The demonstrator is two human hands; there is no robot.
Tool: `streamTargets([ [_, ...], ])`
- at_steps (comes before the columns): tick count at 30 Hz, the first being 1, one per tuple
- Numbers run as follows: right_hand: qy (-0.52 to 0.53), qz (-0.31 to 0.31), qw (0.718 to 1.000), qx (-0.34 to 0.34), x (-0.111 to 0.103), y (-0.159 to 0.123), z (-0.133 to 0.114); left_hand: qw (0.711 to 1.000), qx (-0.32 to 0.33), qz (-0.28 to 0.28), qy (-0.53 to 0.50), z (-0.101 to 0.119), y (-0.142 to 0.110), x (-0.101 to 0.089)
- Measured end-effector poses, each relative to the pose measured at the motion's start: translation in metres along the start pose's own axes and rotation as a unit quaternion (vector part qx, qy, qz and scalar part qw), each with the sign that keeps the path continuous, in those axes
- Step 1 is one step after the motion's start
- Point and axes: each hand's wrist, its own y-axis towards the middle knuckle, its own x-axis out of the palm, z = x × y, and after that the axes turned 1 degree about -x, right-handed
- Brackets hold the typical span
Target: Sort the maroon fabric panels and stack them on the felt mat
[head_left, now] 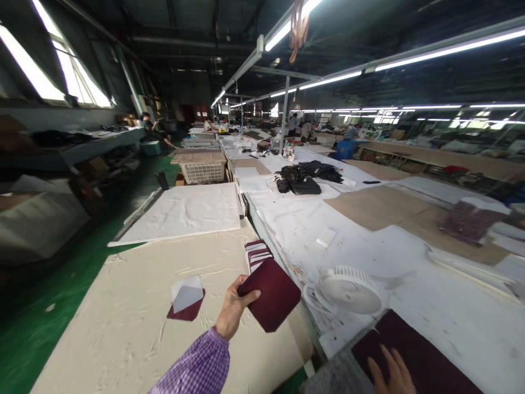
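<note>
My left hand, thumb on top, grips a maroon square panel with rounded corners, tilted above the cream-covered table. Just behind it lies a fanned stack of maroon and white pieces. To the left, a whitish sheet partly covers another maroon piece. At the lower right, my right hand has its fingers stretched out over a dark maroon piece; its lower part is cut off by the frame. A larger maroon sheet lies beside it.
A white fan lies on the white-covered table. Farther back are a dark cloth pile and a plastic basket. A wrapped maroon stack stands at right. A gap runs between the tables. Several people are in the distance.
</note>
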Motion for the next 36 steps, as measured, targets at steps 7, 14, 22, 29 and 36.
streamTargets([
  [7,0.245,-0.163,0.933,-0.209,-0.052,0.002,-0.207,0.998,-0.006,-0.053,-0.025,0.046,-0.049,0.018],
  [14,0.292,-0.100,0.929,-0.206,-0.051,-0.008,-0.239,0.998,0.007,-0.040,-0.046,0.051,-0.064,0.019],
  [22,0.325,-0.017,0.924,-0.200,-0.037,-0.025,-0.237,0.991,-0.008,-0.080,-0.111,0.056,-0.069,0.018],
  [29,0.371,-0.064,0.918,-0.123,-0.038,-0.027,-0.242,0.997,0.003,-0.053,-0.059,0.046,-0.063,0.010],
  [36,0.413,-0.133,0.895,-0.102,-0.033,-0.028,-0.238,0.998,0.005,-0.056,-0.014,0.046,-0.058,0.001],
])
